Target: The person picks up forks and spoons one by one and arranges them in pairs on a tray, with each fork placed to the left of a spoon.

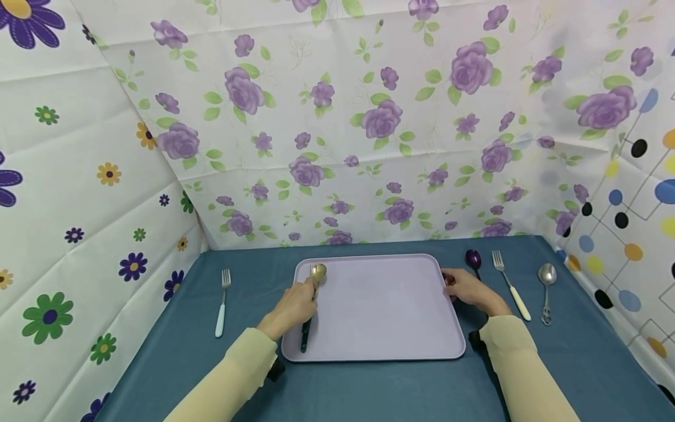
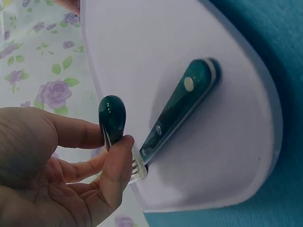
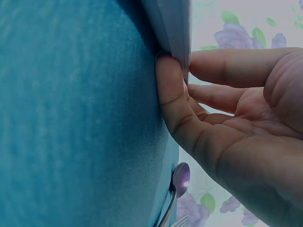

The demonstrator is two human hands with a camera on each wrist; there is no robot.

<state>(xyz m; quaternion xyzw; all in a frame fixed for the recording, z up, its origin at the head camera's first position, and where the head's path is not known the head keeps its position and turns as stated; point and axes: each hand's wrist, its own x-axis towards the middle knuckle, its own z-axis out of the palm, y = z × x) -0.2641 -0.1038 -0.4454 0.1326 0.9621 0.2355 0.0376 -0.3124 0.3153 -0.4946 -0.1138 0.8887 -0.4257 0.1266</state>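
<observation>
My left hand [image 1: 297, 308] pinches a spoon [image 1: 318, 271] over the left part of a pale lilac tray [image 1: 390, 310]. Seen in the left wrist view, the spoon's glossy dark green handle [image 2: 112, 118] stands between the thumb and fingers. Close beside it, a fork [image 2: 180, 106] with a riveted green handle lies on the tray, its tines partly behind the fingers. At the tray's right side, my right hand [image 1: 471, 290] grips the rim [image 3: 175, 42] between thumb and fingers, with one fingertip low against the blue cloth.
A fork [image 1: 221, 305] with a pale blue handle lies left of the tray. To the right are a dark purple spoon [image 1: 473, 258], a cream-handled fork [image 1: 511, 287] and an ornate silver spoon [image 1: 546, 287]. Flowered cloth [image 1: 369, 176] hangs behind the blue table [image 1: 369, 392].
</observation>
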